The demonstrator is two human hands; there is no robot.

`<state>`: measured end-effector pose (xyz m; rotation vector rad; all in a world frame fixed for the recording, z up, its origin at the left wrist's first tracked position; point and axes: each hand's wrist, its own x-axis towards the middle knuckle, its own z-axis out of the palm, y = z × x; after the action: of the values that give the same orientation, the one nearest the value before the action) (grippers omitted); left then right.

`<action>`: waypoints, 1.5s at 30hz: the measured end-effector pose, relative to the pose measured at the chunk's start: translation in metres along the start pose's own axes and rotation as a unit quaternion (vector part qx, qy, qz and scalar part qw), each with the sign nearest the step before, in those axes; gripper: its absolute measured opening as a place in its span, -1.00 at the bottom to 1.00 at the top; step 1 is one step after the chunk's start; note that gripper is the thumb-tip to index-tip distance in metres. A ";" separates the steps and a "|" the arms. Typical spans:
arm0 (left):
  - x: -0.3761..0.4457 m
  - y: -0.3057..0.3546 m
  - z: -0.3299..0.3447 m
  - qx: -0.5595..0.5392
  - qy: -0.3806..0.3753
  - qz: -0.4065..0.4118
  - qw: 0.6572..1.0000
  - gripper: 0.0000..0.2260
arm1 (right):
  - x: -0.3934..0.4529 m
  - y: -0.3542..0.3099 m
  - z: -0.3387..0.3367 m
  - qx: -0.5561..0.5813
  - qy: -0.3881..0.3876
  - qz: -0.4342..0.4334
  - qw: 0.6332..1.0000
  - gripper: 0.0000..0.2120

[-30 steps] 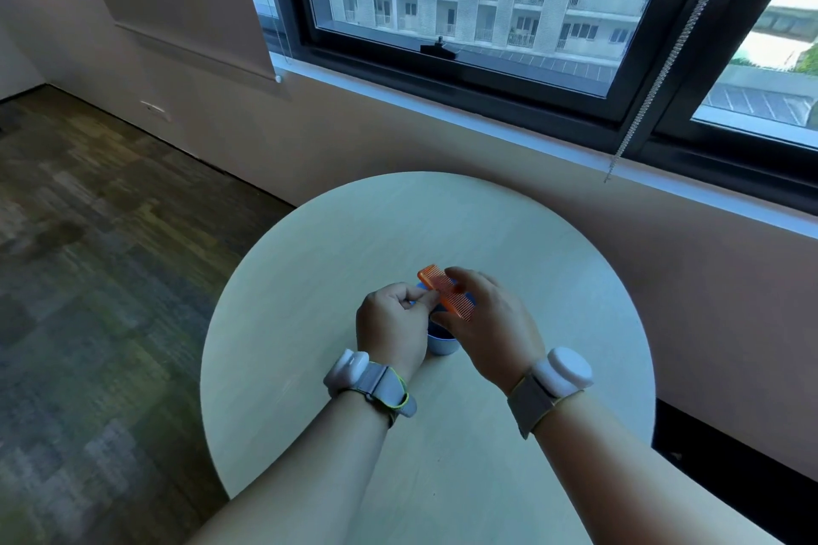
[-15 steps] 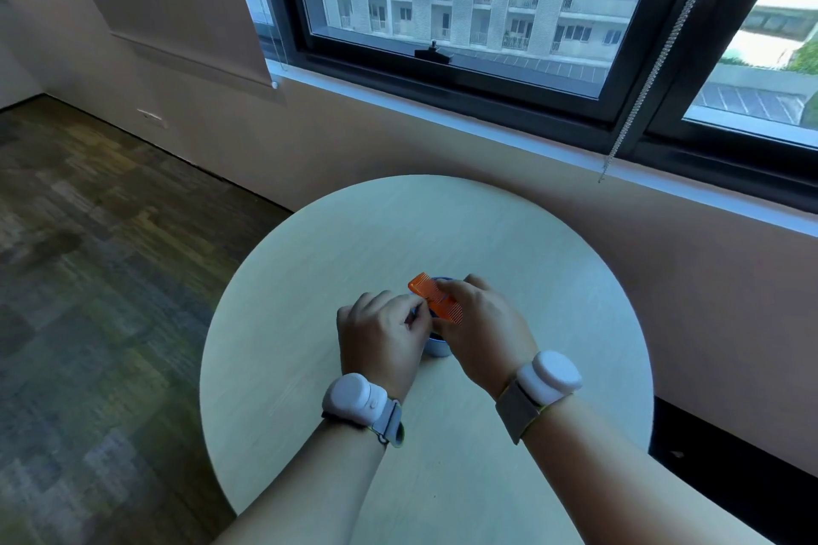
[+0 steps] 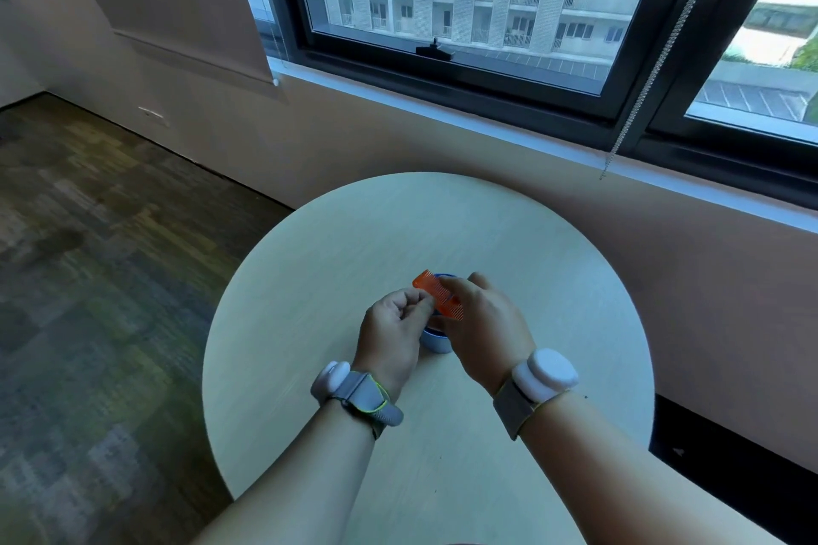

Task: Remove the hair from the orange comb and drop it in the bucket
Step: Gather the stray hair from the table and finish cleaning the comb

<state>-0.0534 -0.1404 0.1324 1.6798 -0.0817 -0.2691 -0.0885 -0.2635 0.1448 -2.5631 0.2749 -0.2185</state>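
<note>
My right hand holds a small orange comb above a little blue bucket that stands near the middle of the round table. The comb is tilted, teeth toward my left hand. My left hand sits right beside the comb with its fingertips pinched together at the teeth. Whether hair lies between those fingers is too small to tell. Both hands hide most of the bucket; only its lower wall and a bit of the far rim show.
The pale round table stands close to a wall under a dark-framed window. A bead chain hangs from the blind at the right. Dark carpet floor lies to the left of the table.
The left hand has turned and its fingers now pinch at the comb's teeth. The right hand and comb stay over the bucket, shifted slightly as the view moved.
</note>
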 end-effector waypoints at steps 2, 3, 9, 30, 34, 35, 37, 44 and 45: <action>0.002 -0.001 0.000 -0.037 0.016 -0.025 0.999 -0.80 | 0.001 0.001 0.001 -0.011 -0.001 -0.006 1.000 -0.54; 0.002 -0.001 0.000 -0.066 0.020 -0.042 0.997 -0.79 | 0.002 0.001 0.002 -0.021 0.000 -0.013 1.000 -0.56; 0.011 0.021 0.003 -0.282 -0.006 -0.080 0.956 -0.76 | -0.006 0.007 0.012 -0.035 -0.047 -0.021 0.998 -0.66; 0.052 0.008 0.013 0.471 -0.153 0.069 0.866 -0.74 | 0.003 0.041 0.008 0.005 -0.101 0.046 0.994 -0.89; 0.059 0.009 0.028 0.580 -0.198 0.035 0.789 -0.80 | 0.001 0.049 0.018 -0.064 -0.102 0.028 0.992 -0.89; 0.059 0.007 0.030 0.586 -0.211 0.036 0.781 -0.80 | -0.001 0.052 0.021 -0.070 -0.100 0.023 0.992 -0.88; 0.061 0.002 0.029 0.563 -0.230 0.039 0.793 -0.78 | 0.000 0.055 0.022 -0.072 -0.105 0.014 0.992 -0.87; 0.068 -0.015 0.001 0.485 -0.158 0.028 0.859 -0.83 | 0.008 0.062 0.016 -0.045 -0.090 0.036 0.994 -0.72; 0.073 -0.018 -0.008 0.499 -0.133 0.017 0.856 -0.83 | 0.009 0.067 0.012 -0.036 -0.084 0.058 0.994 -0.66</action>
<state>0.0170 -0.1453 0.1066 2.6623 -0.5344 -0.4819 -0.0877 -0.3150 0.0993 -2.6076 0.3725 0.0513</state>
